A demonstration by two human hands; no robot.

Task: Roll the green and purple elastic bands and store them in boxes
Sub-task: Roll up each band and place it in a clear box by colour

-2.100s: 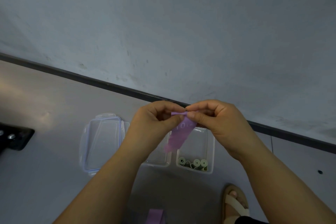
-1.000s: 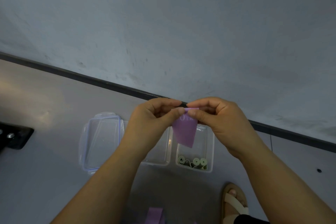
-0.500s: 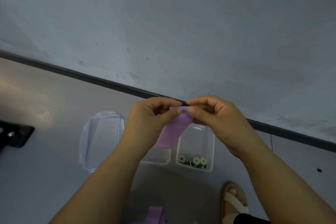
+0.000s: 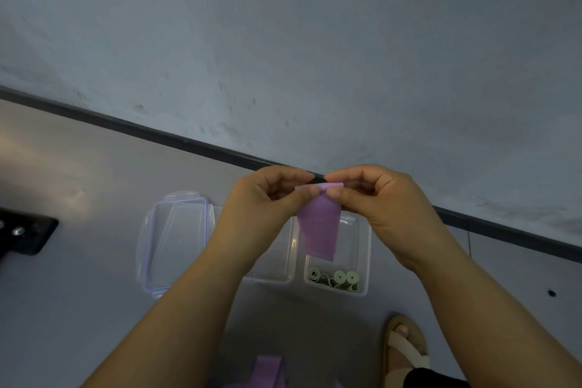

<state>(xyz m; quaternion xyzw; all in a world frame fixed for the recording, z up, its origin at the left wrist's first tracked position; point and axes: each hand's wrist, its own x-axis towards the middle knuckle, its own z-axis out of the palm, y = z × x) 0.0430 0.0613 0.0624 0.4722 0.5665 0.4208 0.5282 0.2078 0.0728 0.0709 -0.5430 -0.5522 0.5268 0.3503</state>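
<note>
A purple elastic band (image 4: 318,230) hangs in the air above the boxes. My left hand (image 4: 261,208) and my right hand (image 4: 381,208) pinch its top edge between thumbs and fingers, the rest dangling down. Below, on the floor, a clear box (image 4: 362,249) holds several rolled green bands (image 4: 333,279). A second clear box (image 4: 283,274) beside it is partly hidden by my left wrist. More purple band (image 4: 267,372) shows at the bottom edge.
A clear lid with a blue rim (image 4: 174,239) lies left of the boxes. A black object (image 4: 25,235) sits at the left edge. A sandalled foot (image 4: 404,346) stands at the bottom right. A dark baseboard (image 4: 126,126) meets the wall behind.
The hanging part of the purple band swung from left back to straight down. Both hands kept pinching its top edge and stayed almost in place.
</note>
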